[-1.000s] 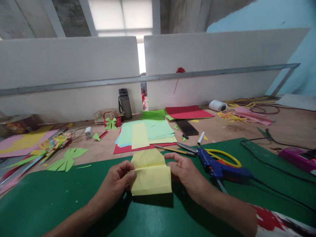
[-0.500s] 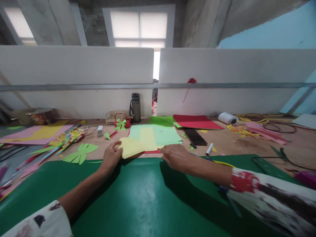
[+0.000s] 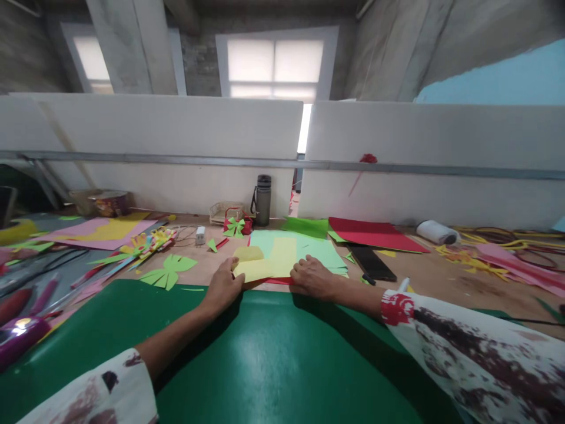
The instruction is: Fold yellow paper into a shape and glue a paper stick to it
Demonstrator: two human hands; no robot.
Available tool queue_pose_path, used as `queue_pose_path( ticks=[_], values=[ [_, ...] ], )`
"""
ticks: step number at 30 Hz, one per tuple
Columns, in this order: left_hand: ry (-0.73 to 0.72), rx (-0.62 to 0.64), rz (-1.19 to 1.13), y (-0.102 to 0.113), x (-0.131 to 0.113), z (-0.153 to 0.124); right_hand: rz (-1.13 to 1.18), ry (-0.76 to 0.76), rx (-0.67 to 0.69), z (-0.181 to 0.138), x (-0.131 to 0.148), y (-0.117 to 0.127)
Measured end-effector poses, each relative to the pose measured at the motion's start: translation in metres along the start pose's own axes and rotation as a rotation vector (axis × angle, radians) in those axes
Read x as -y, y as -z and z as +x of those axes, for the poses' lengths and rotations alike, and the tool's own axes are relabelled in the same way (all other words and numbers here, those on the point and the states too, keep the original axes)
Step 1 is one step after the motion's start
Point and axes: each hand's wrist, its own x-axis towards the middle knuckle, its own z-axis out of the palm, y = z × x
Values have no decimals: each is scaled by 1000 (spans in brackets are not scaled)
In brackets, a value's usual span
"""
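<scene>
A pale yellow sheet of paper (image 3: 256, 271) is gripped at its left end by my left hand (image 3: 225, 284), thumb at the near edge and fingers at the far side. Its left part is bent up and folded over, showing a darker yellow flap (image 3: 249, 253). Beneath lie light green sheets (image 3: 324, 250), and a red edge (image 3: 280, 281) peeks out at the front. My right hand (image 3: 313, 278) rests at the front right of this stack, fingers curled together against the paper edge. What its fingertips hold is hidden.
Beyond the stack stand a grey bottle (image 3: 263, 201) and a small red basket with a green bow (image 3: 236, 225). A black phone (image 3: 372, 262) and red sheets (image 3: 377, 234) lie to the right. Green paper cutouts (image 3: 170, 271) lie left. A green mat (image 3: 265, 353) covers the near side.
The yellow paper's left part is now bent up and over by my left hand. My right hand's fingers have curled in more at the stack edge. The camera view has shifted left.
</scene>
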Motion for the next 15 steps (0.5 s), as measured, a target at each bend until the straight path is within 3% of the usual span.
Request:
queue_pose_path(
  ticks=[4,6,8,12,15],
  values=[
    [-183,-30,118,7,-18,-16,21,-6,-67,-22,7,27],
    [-505,-19,226,8,-36,-28,49,13,-97,-39,18,45],
    [-726,24,238,8,-57,-42,84,62,-109,-56,30,63],
    [-808,94,135,4,-85,-61,180,106,-156,-79,51,92],
    [-792,142,101,4,-87,-67,280,52,-186,-93,51,101]
  ],
)
